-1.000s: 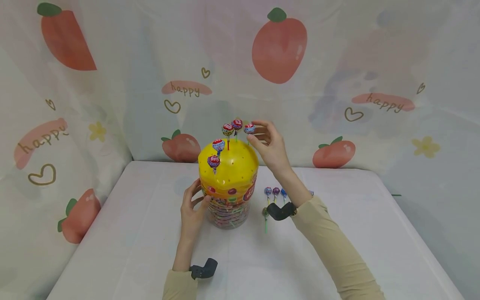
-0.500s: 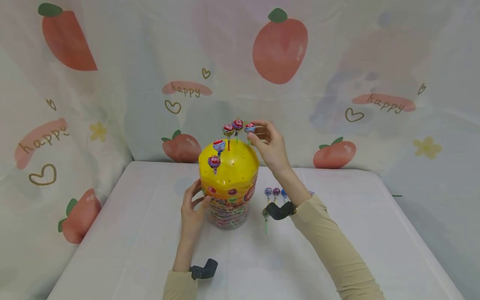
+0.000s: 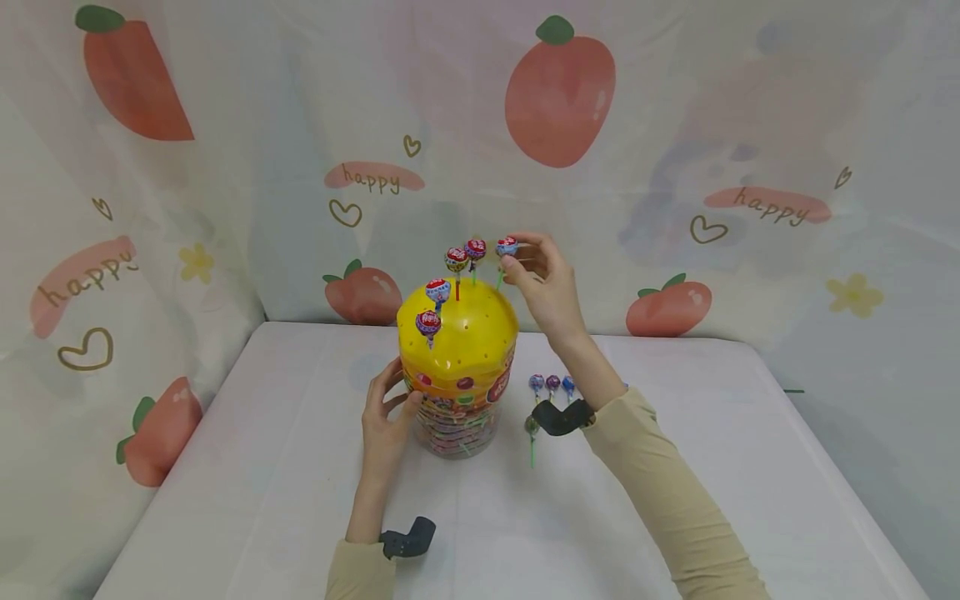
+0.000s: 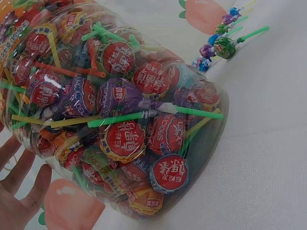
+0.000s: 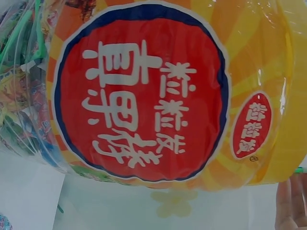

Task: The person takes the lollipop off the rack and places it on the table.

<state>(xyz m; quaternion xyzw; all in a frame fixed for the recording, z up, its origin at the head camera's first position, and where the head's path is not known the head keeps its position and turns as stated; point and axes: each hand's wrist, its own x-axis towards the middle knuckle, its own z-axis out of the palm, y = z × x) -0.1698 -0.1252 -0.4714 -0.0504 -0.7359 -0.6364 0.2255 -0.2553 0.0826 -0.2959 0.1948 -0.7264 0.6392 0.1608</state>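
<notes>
A clear candy jar (image 3: 459, 435) full of wrapped lollipops stands upright on the table under a yellow lid (image 3: 480, 321) with small holes. My left hand (image 3: 384, 435) touches its left side with spread fingers, and its fingertips also appear beside the jar in the left wrist view. At the lid's back right, my right hand (image 3: 553, 292) pinches a blue-and-red lollipop (image 3: 507, 247) by its head, with the green stick pointing down to the lid's edge. Several other lollipops stand in the lid, including a purple one (image 3: 428, 323) and a yellow-and-red one (image 3: 456, 259).
Right of the jar, several lollipops lie on the white table (image 3: 300, 483), among them a green one (image 4: 224, 48) and a purple one (image 3: 552, 382). The right forearm partly covers that row. A strawberry-printed cloth (image 3: 465, 100) hangs behind and at the sides.
My right hand has risen slightly and shifted right with the lollipop, showing more of its green stick. The left hand and the jar stay in place.
</notes>
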